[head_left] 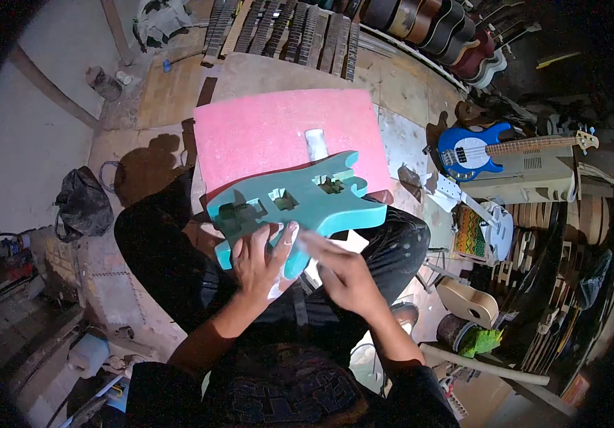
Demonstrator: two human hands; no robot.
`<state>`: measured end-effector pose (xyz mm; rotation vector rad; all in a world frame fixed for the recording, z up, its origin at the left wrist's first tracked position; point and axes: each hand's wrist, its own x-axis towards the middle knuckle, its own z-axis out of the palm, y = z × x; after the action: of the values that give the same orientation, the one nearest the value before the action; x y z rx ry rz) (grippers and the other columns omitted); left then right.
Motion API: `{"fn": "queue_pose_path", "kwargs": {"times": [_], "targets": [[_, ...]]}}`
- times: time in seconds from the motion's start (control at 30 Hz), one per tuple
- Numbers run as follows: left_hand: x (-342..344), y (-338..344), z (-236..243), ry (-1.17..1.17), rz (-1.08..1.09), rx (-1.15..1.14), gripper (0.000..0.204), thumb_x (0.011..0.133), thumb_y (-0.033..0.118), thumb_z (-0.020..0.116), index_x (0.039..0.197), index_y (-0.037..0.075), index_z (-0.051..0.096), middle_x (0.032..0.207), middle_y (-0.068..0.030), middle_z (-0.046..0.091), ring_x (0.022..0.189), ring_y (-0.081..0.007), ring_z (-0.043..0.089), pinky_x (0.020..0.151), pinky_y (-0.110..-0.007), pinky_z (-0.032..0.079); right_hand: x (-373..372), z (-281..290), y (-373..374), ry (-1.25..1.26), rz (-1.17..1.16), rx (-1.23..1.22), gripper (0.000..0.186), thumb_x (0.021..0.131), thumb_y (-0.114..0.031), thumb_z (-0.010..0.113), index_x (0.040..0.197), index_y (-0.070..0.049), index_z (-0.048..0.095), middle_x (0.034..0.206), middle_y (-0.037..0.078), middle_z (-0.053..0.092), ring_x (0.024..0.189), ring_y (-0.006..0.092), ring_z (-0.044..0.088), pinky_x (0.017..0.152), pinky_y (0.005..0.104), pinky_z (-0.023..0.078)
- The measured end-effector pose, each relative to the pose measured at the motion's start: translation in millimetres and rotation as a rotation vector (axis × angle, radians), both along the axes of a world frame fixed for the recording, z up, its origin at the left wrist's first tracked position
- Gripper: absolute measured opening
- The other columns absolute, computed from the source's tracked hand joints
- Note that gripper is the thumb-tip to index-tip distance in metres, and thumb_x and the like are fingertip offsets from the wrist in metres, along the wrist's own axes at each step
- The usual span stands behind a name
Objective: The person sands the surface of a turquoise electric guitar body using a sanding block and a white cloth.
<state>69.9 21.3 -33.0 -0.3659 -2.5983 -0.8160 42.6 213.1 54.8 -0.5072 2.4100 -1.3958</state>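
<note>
Left hand (255,265), spread, touches the teal guitar body (307,198) mid-frame, which could slip if the blurred right hand (344,274), grip unclear, pushes hard.

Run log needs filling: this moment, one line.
left hand: on guitar body; right hand: blurred, by its near edge; pink board: beyond guitar body

A guitar body (310,198) lies before a seated person (289,378), overlapping the near edge of a board (264,135), with a block (315,145) on the board just beyond it. The left hand (259,265) is at the body's near edge, the right hand (340,267) beside it. A bag (84,203) lies left, a bass guitar (469,153) right, guitar necks (285,32) in a row beyond the board.
</note>
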Motion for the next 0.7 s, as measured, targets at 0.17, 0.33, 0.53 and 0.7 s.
{"fn": "queue_pose_path", "kwargs": {"times": [0.17, 0.33, 0.53, 0.7], "targets": [[-1.4, 2.5, -2.4, 0.034, 0.014, 0.041, 0.086, 0.077, 0.04, 0.087, 0.154, 0.019, 0.054, 0.127, -0.0132, 0.059, 0.109, -0.0321, 0.065, 0.091, -0.048, 0.046, -11.7, 3.9, 9.7, -0.079, -0.001, 0.072, 0.066, 0.083, 0.015, 0.053, 0.141, -0.012, 0.067, 0.148, 0.018, 0.063, 0.131, 0.0381, 0.065, 0.107, 0.0412, 0.055], [-4.0, 3.3, -0.3, 0.045, 0.007, 0.036, 0.09, 0.074, 0.041, 0.088, 0.152, 0.012, 0.053, 0.126, -0.0182, 0.059, 0.109, -0.0385, 0.062, 0.09, -0.052, 0.045, -14.5, 3.2, 8.9, 0.013, -0.071, 0.41, 0.072, 0.078, 0.015, 0.057, 0.145, -0.01, 0.064, 0.15, 0.02, 0.06, 0.134, 0.0379, 0.062, 0.11, 0.043, 0.053], [-5.0, 1.6, 6.8, 0.002, -0.002, 0.07, 0.087, 0.076, 0.03, 0.085, 0.156, 0.022, 0.053, 0.125, -0.0107, 0.06, 0.106, -0.0304, 0.065, 0.088, -0.046, 0.047, -3.0, 4.9, 5.1, -0.09, 0.104, -0.03, 0.069, 0.08, 0.016, 0.053, 0.144, -0.007, 0.065, 0.151, 0.022, 0.06, 0.143, 0.0428, 0.054, 0.117, 0.0425, 0.046], [-10.3, 0.6, 9.1, 0.021, 0.041, 0.078, 0.087, 0.076, 0.032, 0.084, 0.156, 0.02, 0.052, 0.124, -0.0119, 0.06, 0.105, -0.0319, 0.065, 0.087, -0.046, 0.047, -1.3, -15.5, -6.5, 0.113, -0.141, 0.19, 0.071, 0.078, 0.018, 0.052, 0.146, 0.0, 0.06, 0.154, 0.027, 0.055, 0.143, 0.0433, 0.053, 0.118, 0.0425, 0.045]]}}
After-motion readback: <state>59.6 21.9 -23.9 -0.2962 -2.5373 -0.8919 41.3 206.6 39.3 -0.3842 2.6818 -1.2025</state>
